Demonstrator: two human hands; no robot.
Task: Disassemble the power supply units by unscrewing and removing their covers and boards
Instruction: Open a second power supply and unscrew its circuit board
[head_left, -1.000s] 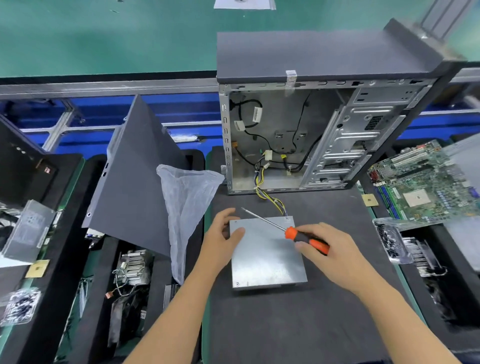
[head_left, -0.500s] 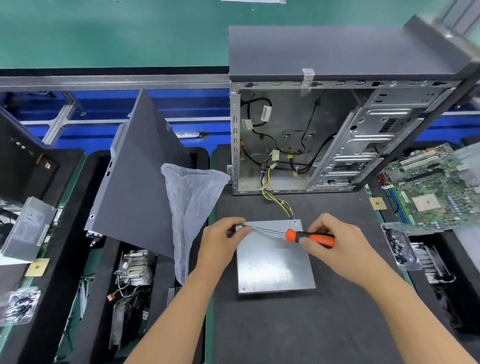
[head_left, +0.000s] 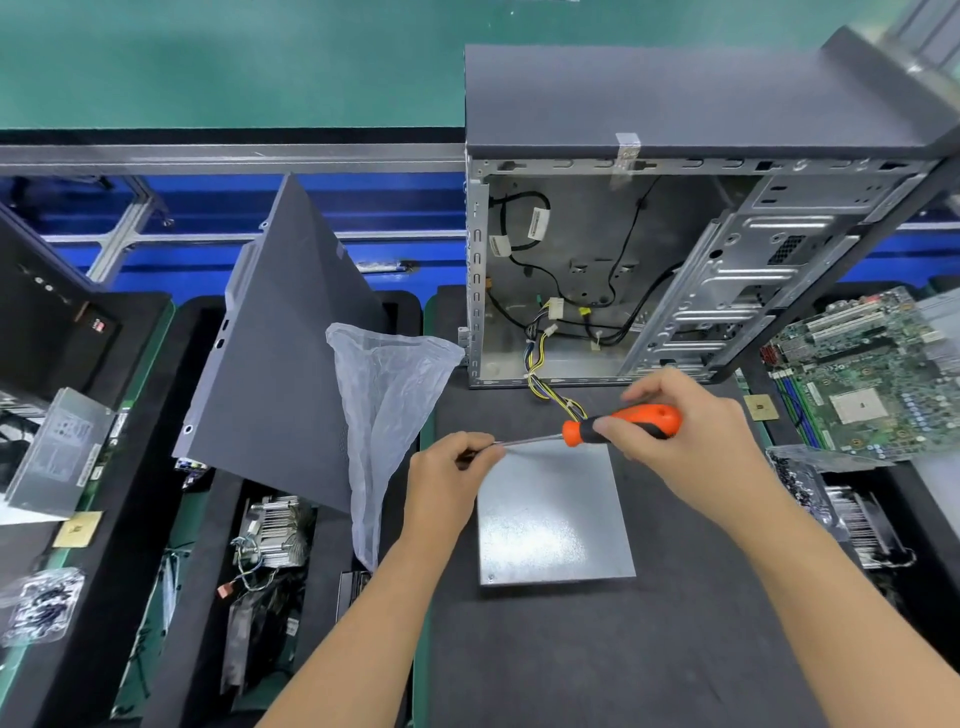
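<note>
Your left hand (head_left: 451, 480) has moved off the power supply (head_left: 553, 514) on the dark surface (head_left: 597, 654) to pinch the screwdriver (head_left: 621, 427) shaft near its tip, while your right hand (head_left: 691, 436) grips the orange handle, so you seem to be lining up the far-left cover screw.

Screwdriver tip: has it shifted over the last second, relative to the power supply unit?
Yes. The screwdriver tip has swung leftward from above the power supply unit to its far-left corner, where the left hand pinches it; the right hand grips the handle.
</note>
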